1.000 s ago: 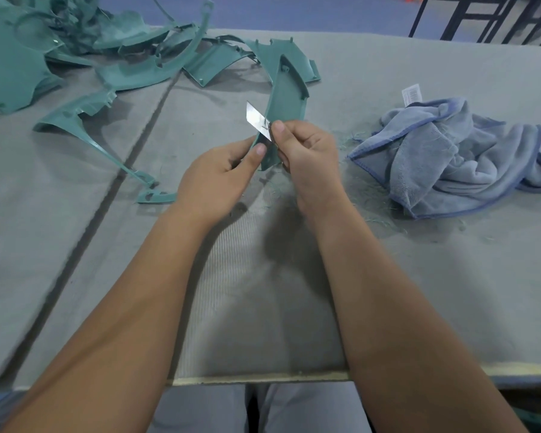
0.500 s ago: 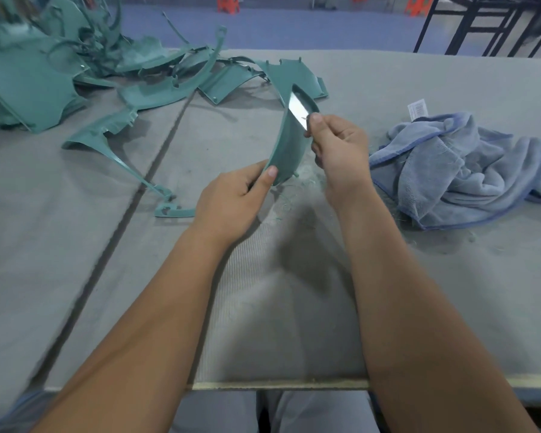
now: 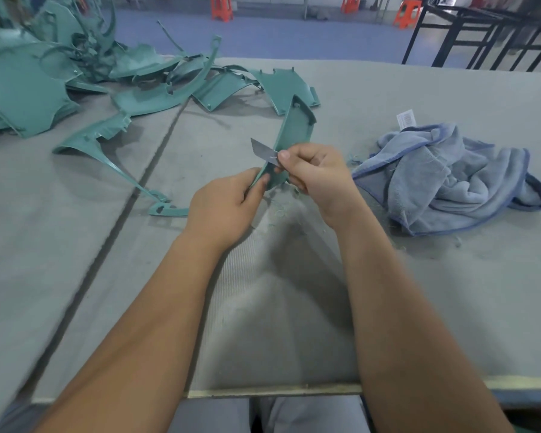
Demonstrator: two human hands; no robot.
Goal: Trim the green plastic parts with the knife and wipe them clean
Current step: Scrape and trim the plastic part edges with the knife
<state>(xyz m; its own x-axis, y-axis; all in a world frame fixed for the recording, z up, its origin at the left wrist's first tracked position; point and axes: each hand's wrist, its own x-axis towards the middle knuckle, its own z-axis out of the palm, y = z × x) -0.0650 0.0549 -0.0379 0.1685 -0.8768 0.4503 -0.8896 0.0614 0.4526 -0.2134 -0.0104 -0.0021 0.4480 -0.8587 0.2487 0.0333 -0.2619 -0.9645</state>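
I hold a long curved green plastic part [image 3: 294, 128] upright over the middle of the table. My left hand [image 3: 228, 204] pinches its lower end between thumb and fingers. My right hand [image 3: 319, 171] pinches a bare metal knife blade [image 3: 262, 150] against the part's left edge, near its lower end. The blade points up and to the left. Green shavings [image 3: 281, 207] lie on the table [image 3: 450, 292] under my hands.
A crumpled blue towel [image 3: 444, 176] lies right of my hands. Several more green plastic parts [image 3: 75, 79] are heaped at the far left, and one thin part [image 3: 113, 160] reaches toward my left hand. A dark seam [image 3: 119, 220] runs diagonally across the table's grey cover.
My right hand has drawn the blade back down the part's edge from its upper end to near my left hand. The part stays in my left hand's grip.
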